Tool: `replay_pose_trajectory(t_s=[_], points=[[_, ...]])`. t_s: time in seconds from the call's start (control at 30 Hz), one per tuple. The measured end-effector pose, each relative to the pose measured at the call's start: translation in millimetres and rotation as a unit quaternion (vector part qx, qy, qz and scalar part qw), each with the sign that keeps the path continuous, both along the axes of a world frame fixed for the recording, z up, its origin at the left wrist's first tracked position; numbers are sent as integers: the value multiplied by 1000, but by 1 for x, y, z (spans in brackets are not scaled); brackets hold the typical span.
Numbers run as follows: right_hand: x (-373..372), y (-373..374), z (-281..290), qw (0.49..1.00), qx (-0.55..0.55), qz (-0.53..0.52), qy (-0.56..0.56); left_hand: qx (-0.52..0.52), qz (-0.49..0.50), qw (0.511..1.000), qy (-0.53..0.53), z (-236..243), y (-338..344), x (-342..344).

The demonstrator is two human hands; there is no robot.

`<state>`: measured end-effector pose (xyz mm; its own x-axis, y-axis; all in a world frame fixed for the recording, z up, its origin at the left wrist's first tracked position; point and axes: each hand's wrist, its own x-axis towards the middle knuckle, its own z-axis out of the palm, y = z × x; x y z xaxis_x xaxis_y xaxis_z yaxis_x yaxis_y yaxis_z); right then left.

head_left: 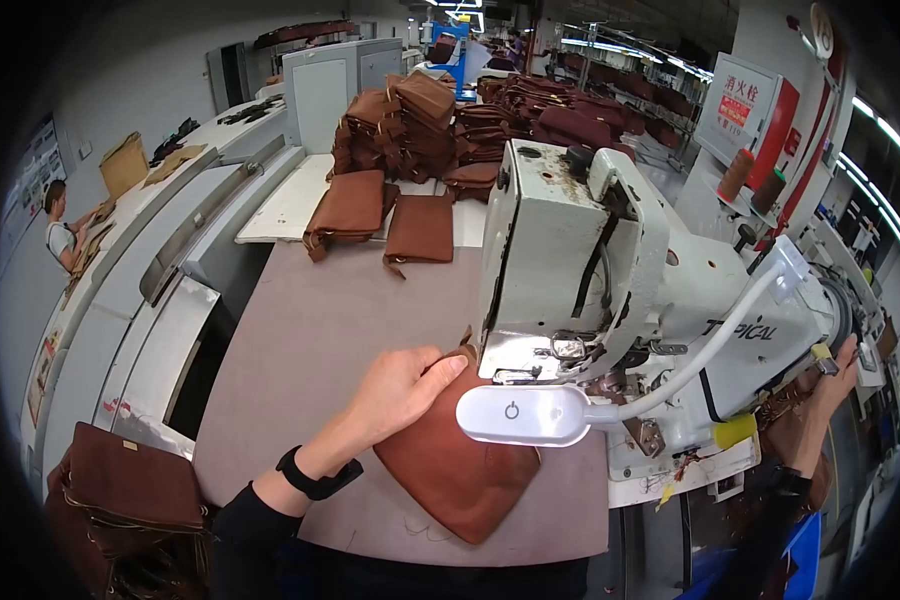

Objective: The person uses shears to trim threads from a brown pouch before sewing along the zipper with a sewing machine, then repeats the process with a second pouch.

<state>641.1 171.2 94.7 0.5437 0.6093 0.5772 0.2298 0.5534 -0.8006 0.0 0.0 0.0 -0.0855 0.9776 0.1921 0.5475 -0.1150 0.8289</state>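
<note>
A brown leather bag (470,480) lies flat on the table, its upper edge running toward the needle area of a white sewing machine (560,250). My left hand (410,392) is closed on the bag's upper left edge, thumb on top. Part of the bag is hidden by a white lamp head (515,415). At the machine's far right end, my right hand (832,388) is closed around the lower rim of the dark handwheel (838,310). Some of its fingers are hidden.
Brown bags (400,120) are piled behind the table (280,350), two lying at its back edge. More brown bags (135,480) hang at the lower left. Thread spools (736,178) stand behind the machine. A person (62,232) works at the far left bench.
</note>
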Motion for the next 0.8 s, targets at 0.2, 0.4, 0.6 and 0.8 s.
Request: replay_pose_trajectory(t_s=[0.2,0.4,0.6,0.8], points=[[-51,-46,14,979,-49,-155,-124,14,17,1000,-18,-3,-3,4],[-246,-178,-57,994,-50,53,-82,9,28,999,-15,-5,-3,4],[-397,-177,-97,898,-200,391,10,20,33,999,0,-4,-6,5],[-408,-168,-92,780,-173,530,284,31,46,998,41,0,-12,0]])
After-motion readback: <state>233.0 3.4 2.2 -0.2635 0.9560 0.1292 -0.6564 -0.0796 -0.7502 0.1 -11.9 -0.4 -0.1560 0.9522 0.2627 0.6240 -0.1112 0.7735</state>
